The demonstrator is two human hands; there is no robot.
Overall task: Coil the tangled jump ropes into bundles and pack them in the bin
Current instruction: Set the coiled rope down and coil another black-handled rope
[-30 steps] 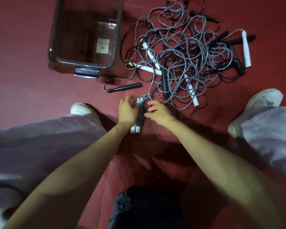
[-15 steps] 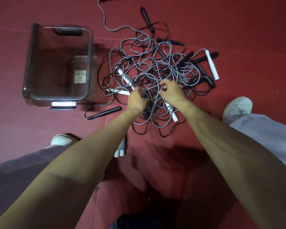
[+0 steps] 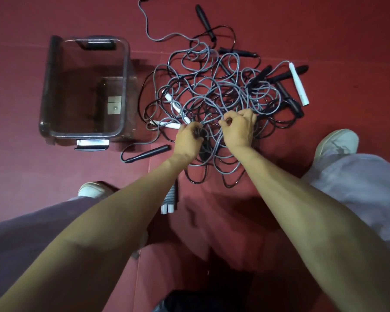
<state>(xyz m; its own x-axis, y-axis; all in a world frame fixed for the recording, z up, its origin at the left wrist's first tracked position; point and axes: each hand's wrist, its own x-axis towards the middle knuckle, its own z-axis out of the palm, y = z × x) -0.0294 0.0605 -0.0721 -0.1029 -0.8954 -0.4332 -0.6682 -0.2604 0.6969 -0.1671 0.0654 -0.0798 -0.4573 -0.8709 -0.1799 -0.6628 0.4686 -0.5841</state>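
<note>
One wound bundle (image 3: 169,200), white handle ends showing, lies on the floor (image 3: 54,176) nearest the person, partly under the left forearm (image 3: 133,199). Just beyond, the left hand (image 3: 189,138) and right hand (image 3: 238,129) sit side by side, fingers (image 3: 245,113) curled round grey cords at the near edge of the tangle (image 3: 212,93), which spreads away from them. Farther left stands the bin (image 3: 83,134), ropeless, nearer the left hand.

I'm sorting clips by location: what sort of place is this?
Probably an indoor gym or activity room, though that is a guess: a red carpet-like floor, a heap of tangled jump ropes lying on it, and a clear storage bin beside them.
</note>
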